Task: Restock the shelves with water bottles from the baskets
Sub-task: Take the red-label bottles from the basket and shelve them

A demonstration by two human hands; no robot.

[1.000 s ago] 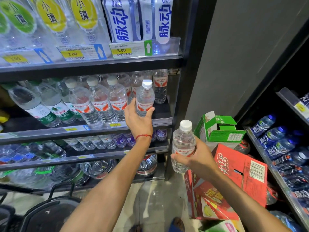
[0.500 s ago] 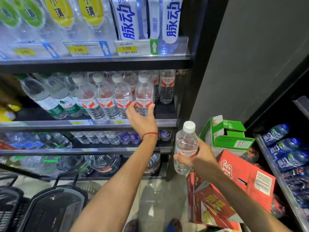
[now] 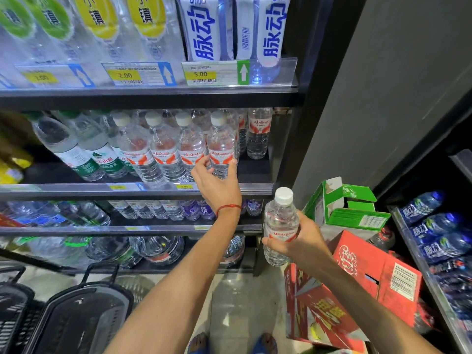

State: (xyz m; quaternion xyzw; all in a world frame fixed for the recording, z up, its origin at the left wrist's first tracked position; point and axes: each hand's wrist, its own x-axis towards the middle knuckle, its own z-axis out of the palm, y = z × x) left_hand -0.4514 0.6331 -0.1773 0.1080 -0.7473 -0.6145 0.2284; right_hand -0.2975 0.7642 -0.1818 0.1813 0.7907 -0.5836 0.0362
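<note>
Left hand [image 3: 217, 186] grips shelved bottle [image 3: 221, 145] (right hand [image 3: 305, 247] holds second bottle [image 3: 280, 221]).

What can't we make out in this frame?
All head view:
- Base of the shelf bottle: covered by the left hand; seating unclear.
- Label of the held bottle: partly under the right hand.
- Contents of the baskets: cut off by the lower left edge.
- Figures on the lower shelf's price tags: too small, blurred.

Left arm extended forward and up, left hand [image 3: 217, 183] back toward camera, fingers and thumb curled round the lower body of a shelf bottle [image 3: 221, 146]; right arm lower, to the right, right hand [image 3: 305, 242] gripping a second bottle [image 3: 280, 218] upright at mid-body.
</note>
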